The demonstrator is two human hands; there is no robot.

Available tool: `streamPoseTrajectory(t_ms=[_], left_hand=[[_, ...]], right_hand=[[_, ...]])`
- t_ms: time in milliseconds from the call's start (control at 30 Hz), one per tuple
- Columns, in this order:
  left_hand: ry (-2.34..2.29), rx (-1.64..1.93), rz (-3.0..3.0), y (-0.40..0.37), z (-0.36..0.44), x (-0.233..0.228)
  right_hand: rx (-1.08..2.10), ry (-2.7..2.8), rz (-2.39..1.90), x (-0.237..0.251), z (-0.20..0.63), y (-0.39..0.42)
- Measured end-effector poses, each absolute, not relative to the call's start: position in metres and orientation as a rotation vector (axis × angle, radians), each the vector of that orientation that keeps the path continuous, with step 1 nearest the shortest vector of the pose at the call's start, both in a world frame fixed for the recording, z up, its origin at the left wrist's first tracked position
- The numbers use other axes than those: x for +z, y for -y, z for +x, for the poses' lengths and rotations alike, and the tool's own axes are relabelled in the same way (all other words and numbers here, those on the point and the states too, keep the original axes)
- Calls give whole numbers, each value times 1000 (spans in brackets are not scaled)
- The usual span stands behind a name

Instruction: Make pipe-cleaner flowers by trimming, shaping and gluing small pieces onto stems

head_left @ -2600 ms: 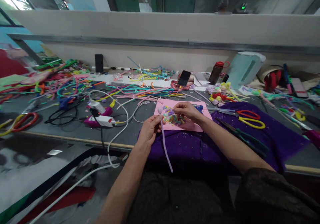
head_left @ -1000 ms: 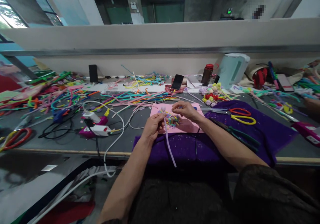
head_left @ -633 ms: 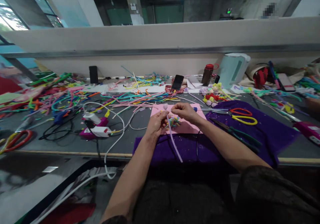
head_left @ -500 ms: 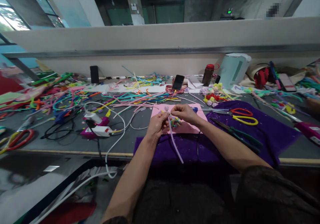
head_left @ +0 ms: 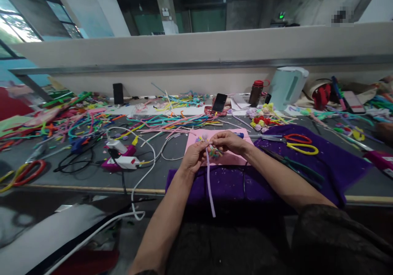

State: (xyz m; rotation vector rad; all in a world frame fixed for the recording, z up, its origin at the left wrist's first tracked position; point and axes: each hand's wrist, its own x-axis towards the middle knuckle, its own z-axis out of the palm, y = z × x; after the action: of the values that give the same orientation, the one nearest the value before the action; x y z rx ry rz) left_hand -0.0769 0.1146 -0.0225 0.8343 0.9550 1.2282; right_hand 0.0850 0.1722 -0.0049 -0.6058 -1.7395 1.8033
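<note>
The left hand (head_left: 193, 158) is closed in a pinch on the upper end of a lilac pipe cleaner (head_left: 209, 185); the right hand (head_left: 229, 140) meets it from the other side, fingertips closed on the same top end, where a small pale bead or tuft sits. The exact contact of the right fingertips is too small to resolve. The pipe cleaner hangs from the grip toward the person's lap, in front of the table edge, with a slight curve. Judged from its form, it is very light, fuzzy and non-slip, with a wire core that bends easily and keeps a set bend; hold it close to the working end, since a grip further down lets the free length swing. Just beyond the fingers lies a small cluster of multicoloured bits (head_left: 215, 152) on a pink sheet (head_left: 236, 158), flat and matte. The sheet rests on a purple felt cloth (head_left: 337, 164), soft, napped and flecked with pale scraps. To the right lie 2 scissors, one pair with red handles (head_left: 297, 138) and one pair with yellow handles (head_left: 305, 149). To the left, a white cable (head_left: 144, 172) loops across the grey table (head_left: 92, 178), and a loose heap of coloured pipe cleaners (head_left: 82, 119) spreads behind it.
</note>
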Motion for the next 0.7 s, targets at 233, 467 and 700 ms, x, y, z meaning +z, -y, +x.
streamPoseTrajectory(t_ms=[233, 467, 700], left_hand=[[-875, 1208, 787, -113, -81, -23], [-822, 1208, 764, -110, -79, -18], [-773, 1213, 633, -109, -81, -15]], right_hand=[[1788, 1690, -596, -6, 80, -169], [1898, 1612, -495, -6, 80, -167], [1793, 1680, -543, -3, 83, -172]])
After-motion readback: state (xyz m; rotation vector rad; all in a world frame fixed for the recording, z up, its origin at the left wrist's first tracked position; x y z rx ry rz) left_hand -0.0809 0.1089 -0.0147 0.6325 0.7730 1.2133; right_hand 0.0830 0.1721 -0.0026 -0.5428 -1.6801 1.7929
